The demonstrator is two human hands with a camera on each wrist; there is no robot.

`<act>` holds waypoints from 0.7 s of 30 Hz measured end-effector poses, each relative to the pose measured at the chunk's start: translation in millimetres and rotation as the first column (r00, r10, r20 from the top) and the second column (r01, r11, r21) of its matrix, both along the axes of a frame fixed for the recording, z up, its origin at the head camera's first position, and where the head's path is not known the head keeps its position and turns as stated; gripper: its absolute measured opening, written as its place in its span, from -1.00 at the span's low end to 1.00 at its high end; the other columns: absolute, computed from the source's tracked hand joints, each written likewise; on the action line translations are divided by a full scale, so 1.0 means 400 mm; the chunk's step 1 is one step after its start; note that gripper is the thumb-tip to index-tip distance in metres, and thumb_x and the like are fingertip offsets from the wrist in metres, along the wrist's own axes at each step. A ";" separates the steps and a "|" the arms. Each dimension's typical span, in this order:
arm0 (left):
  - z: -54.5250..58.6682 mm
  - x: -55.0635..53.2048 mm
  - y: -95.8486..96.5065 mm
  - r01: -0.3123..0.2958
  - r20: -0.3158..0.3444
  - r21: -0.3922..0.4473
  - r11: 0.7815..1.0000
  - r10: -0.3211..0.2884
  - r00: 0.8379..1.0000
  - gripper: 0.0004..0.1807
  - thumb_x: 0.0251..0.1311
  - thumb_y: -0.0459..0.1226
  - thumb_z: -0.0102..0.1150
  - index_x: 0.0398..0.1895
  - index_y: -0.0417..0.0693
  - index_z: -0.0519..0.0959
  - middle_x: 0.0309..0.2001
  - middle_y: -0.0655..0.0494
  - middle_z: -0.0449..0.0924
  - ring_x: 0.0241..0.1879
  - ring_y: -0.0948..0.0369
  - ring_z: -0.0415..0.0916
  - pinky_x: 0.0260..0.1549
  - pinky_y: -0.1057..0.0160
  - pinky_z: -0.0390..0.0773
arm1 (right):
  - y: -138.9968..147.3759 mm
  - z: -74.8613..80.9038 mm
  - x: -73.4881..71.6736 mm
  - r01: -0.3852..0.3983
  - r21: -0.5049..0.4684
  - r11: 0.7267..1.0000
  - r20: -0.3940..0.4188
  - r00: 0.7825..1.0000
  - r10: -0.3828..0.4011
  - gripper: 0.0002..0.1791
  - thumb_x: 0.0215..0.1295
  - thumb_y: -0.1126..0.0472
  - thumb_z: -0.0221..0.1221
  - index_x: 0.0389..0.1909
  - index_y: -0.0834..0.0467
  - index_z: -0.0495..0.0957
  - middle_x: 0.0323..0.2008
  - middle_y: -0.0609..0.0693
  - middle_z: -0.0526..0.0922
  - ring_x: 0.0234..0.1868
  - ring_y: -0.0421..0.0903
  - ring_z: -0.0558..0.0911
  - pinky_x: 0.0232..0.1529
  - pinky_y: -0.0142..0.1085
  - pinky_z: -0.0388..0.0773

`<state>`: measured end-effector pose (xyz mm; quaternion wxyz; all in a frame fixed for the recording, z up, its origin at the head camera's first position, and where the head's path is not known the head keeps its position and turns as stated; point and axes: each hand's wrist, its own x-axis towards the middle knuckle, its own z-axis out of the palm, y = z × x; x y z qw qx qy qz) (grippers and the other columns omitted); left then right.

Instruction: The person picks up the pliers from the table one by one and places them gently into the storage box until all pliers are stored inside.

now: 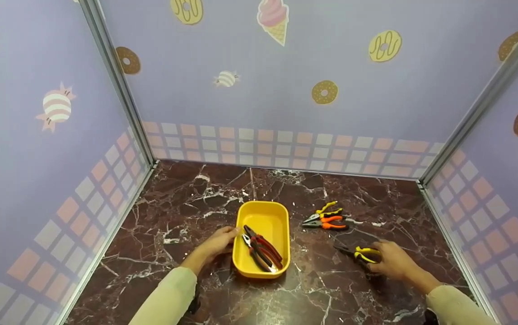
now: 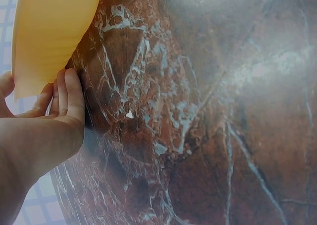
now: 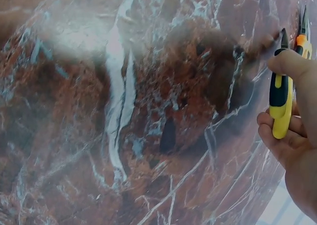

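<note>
Pinching yel. tub [image 1: 265, 220] at rim w/ half-curled L hand [image 1: 217, 241]. Gripping yel./blk pliers [image 1: 360, 253] in curled R hand [image 1: 393, 260], w/ orange pliers [image 1: 330, 224] beyond.

On the table [image 1: 304, 298], two pairs of pliers [image 1: 253, 246] lie in the box [image 1: 263, 274], toward its six o'clock end. Two more pairs [image 1: 326, 222] lie side by side at two o'clock from the box, and a single pair [image 1: 357, 253] is farther out at three.
</note>
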<state>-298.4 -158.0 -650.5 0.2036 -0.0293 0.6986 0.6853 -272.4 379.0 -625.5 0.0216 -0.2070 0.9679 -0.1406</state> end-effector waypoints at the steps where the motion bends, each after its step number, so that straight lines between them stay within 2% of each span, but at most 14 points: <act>1: 0.001 0.000 0.000 0.002 0.000 -0.001 1.000 -0.002 1.000 -0.50 0.70 -0.16 -0.09 0.38 -0.45 0.35 0.22 -0.36 0.58 0.22 -0.15 0.60 0.18 -0.06 0.67 | -0.003 0.001 -0.001 -0.001 -0.008 1.000 0.005 1.000 0.001 -0.53 0.01 0.09 0.57 -0.13 0.27 0.67 -0.28 0.01 0.65 -0.32 -0.07 0.57 -0.31 -0.06 0.57; 5: 0.004 0.002 0.001 0.006 -0.003 -0.022 1.000 -0.006 1.000 -0.47 0.71 -0.13 -0.10 0.41 -0.44 0.34 0.24 -0.35 0.57 0.25 -0.14 0.58 0.20 -0.07 0.65 | -0.014 0.002 -0.006 0.004 -0.028 1.000 0.018 1.000 -0.003 -0.52 0.04 0.11 0.59 -0.08 0.27 0.68 -0.25 0.03 0.68 -0.30 -0.07 0.61 -0.29 -0.06 0.61; 12: 0.003 0.004 0.003 0.004 -0.004 -0.026 1.000 -0.004 1.000 -0.46 0.70 -0.12 -0.08 0.40 -0.44 0.35 0.23 -0.35 0.58 0.23 -0.12 0.59 0.21 -0.07 0.65 | -0.038 0.009 -0.008 0.027 -0.039 0.999 0.051 0.998 -0.025 -0.52 0.07 0.07 0.59 -0.09 0.25 0.68 -0.30 -0.02 0.66 -0.37 -0.15 0.56 -0.36 -0.13 0.59; 21: 0.006 0.002 0.003 0.000 -0.011 -0.024 1.000 0.000 1.000 -0.45 0.69 -0.12 -0.07 0.40 -0.46 0.35 0.22 -0.36 0.58 0.23 -0.13 0.60 0.20 -0.06 0.66 | -0.062 0.036 -0.016 0.039 -0.095 0.995 -0.028 0.999 -0.041 -0.59 0.07 0.11 0.59 -0.13 0.21 0.70 -0.32 -0.03 0.66 -0.38 -0.16 0.53 -0.37 -0.15 0.56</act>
